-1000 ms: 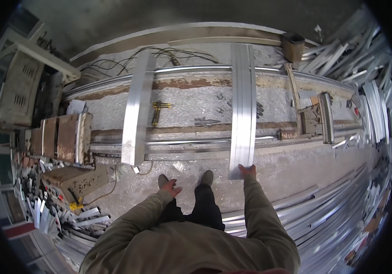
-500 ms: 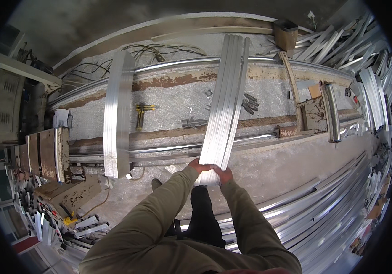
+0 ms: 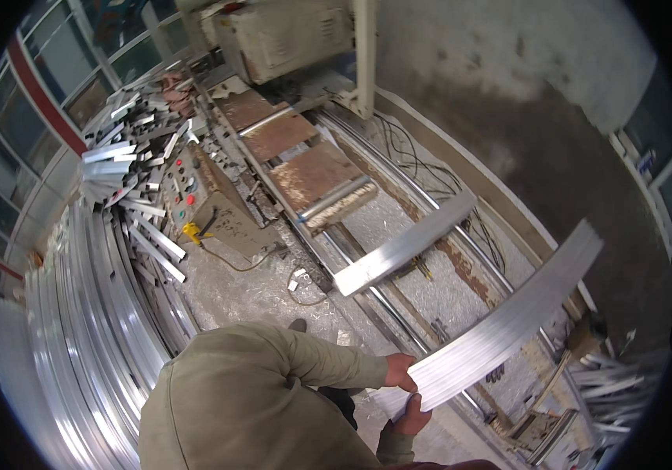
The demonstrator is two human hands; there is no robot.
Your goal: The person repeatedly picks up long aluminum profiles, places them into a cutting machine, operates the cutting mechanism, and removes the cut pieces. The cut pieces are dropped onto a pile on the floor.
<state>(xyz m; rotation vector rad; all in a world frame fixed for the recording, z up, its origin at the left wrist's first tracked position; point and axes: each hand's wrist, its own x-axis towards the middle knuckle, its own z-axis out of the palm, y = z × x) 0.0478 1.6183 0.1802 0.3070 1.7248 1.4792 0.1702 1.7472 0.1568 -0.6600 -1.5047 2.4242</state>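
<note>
A person in an olive jacket (image 3: 250,399) grips a wide, ribbed metal length (image 3: 508,317) near its closest end, both hands set close together. The left hand (image 3: 401,371) is closed on the left edge and the right hand (image 3: 412,417) on the opposite edge, the thumbs near each other on top; the fingers underneath are hidden. The metal length slants away to the upper right over a pair of shiny rails (image 3: 388,304); whether it touches them cannot be told. Farther to the left, a second metal length (image 3: 406,244) lies across the same rails, well apart from the first, with part of a yellow tool (image 3: 424,269) showing beside it. Brown metal plates (image 3: 324,176) sit at the far left end of the rails, below a beige cabinet (image 3: 289,39). Nearby, a box with red and green buttons (image 3: 214,207) carries a yellow piece (image 3: 193,232) with a cord. Long silver strips (image 3: 77,329) cover the floor at left, next to a heap of short metal pieces (image 3: 117,153). Dark cables (image 3: 406,153) trail beyond the rails.
</note>
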